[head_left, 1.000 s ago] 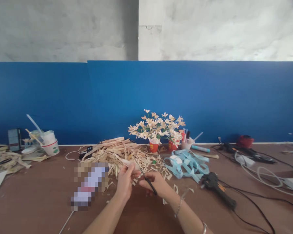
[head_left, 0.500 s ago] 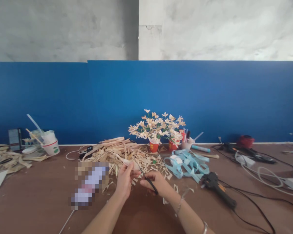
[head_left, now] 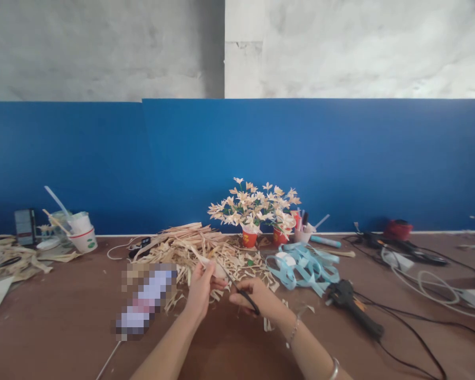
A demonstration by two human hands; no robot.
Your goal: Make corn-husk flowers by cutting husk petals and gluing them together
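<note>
My left hand point(head_left: 201, 289) pinches a pale strip of dried husk point(head_left: 218, 271) between thumb and fingers. In my right hand point(head_left: 257, 298) is a pair of dark-handled scissors point(head_left: 248, 301), its blades pointing up and left at the strip. Whether the blades touch the strip I cannot tell. Just behind both hands spreads a heap of cut husk pieces point(head_left: 182, 250). Beyond the heap stand two red pots point(head_left: 249, 239) of cream artificial flowers point(head_left: 257, 203).
Light blue ribbon point(head_left: 301, 266) lies tangled right of the heap. A black glue gun point(head_left: 354, 309) with its cord rests nearer me. Left are a blurred-out phone-like object point(head_left: 146, 303) and a white cup point(head_left: 83, 240). Cables point(head_left: 423, 279) run along the right; a blue partition point(head_left: 182, 163) stands behind.
My right hand with the scissors has shifted slightly right, away from my left hand. The left hand has stayed nearly in place, still pinching the husk strip.
</note>
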